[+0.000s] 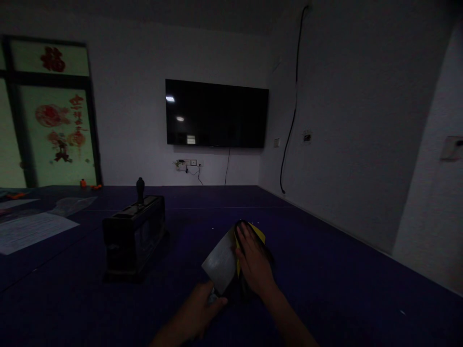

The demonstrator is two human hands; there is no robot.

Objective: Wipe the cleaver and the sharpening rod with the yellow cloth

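One broad-bladed knife (220,264) slants over the dark blue tabletop (318,294), its handle wrapped in the left hand (197,308). The right hand (253,265) lies palm down, fingers forward, on one yellow-and-black item (261,234) beside the blade; I cannot tell whether it grips. Leftward stands one black box (135,236) with one upright knob (140,189); beyond, one wall television (217,115).

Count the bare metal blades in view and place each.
1: the broad blade, low in the middle, between the left grip at its near end and the right grip on the yellow-and-black item. The black block may hide others.
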